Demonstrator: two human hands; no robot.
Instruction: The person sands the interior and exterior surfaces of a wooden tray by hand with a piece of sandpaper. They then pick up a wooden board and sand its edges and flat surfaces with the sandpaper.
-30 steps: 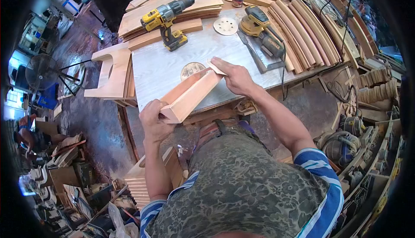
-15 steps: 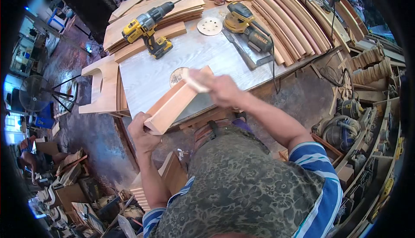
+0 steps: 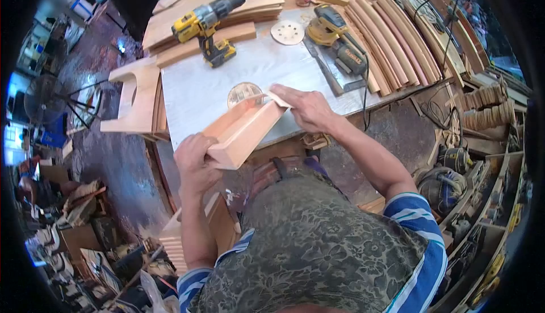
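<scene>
My left hand point(image 3: 196, 159) is closed around the near end of a narrow, trough-like wooden box point(image 3: 247, 137), which is tilted over the front of the table. Under my right hand point(image 3: 306, 108), a pale, flat piece of sandpaper point(image 3: 279, 97) is pinched against the far end of the box's rim. Just beyond the box lies a round disc with print on it point(image 3: 244, 94), partly covered by the wood. Another disc, with holes point(image 3: 288, 32), lies farther back beside an orbital sander point(image 3: 335, 34).
A yellow cordless drill point(image 3: 207, 29) stands at the back left by stacked boards point(image 3: 164, 29). A flat metal tool point(image 3: 326, 71) lies near the sander. Curved wooden strips point(image 3: 392, 40) fill the table's right side, and a cut-out wooden panel point(image 3: 133, 97) juts out left.
My right hand has moved slightly right and down with the sandpaper, to the far end of the box. The box has turned, so its hollow inside shows more.
</scene>
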